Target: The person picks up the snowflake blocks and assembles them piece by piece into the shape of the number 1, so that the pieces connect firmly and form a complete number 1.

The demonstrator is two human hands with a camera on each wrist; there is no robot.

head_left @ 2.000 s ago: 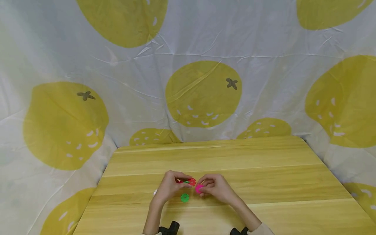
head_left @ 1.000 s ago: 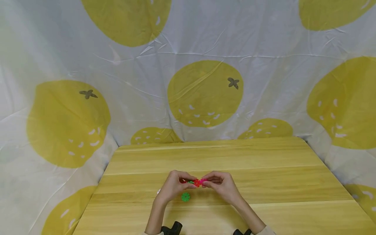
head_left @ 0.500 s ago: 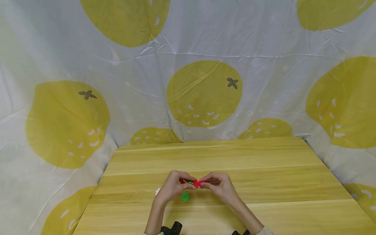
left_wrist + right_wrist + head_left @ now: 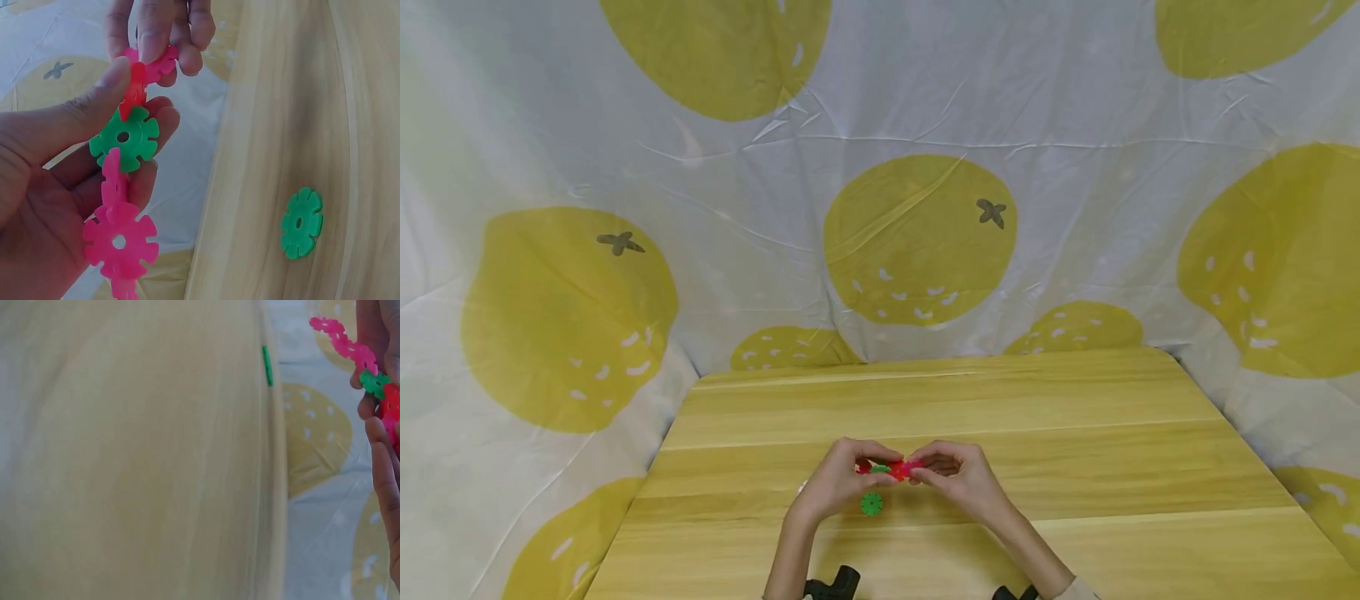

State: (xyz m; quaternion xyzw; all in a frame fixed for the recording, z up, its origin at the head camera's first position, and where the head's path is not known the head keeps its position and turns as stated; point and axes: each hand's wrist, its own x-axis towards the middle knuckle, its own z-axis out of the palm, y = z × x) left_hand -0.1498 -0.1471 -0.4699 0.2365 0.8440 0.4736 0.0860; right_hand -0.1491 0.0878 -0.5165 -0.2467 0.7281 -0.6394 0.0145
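A chain of notched plastic snowflake discs runs across my left palm in the left wrist view: pink discs (image 4: pixel 120 242), a green disc (image 4: pixel 125 139) and a red disc (image 4: pixel 135 90) slotted edge to edge at right angles. My left hand (image 4: pixel 838 479) pinches the chain near its red end between thumb and fingers. At that end my right hand (image 4: pixel 958 475) pinches a pink disc (image 4: pixel 161 65), whose edge meets the red disc. Both hands are held over the wooden table, close together. In the head view, fingers cover much of the chain.
A loose green disc (image 4: pixel 872 504) lies on the wooden table (image 4: pixel 1075 467) between the forearms. A white piece (image 4: pixel 802 487) shows partly behind the left wrist. A lemon-print cloth (image 4: pixel 917 242) hangs behind the table. Black wrist mounts (image 4: pixel 835 583) sit on both forearms.
My right hand has brought the pink disc up and in against the red disc at the chain's end. Lately the two hands stay together, with the pink disc's angle changing slightly.
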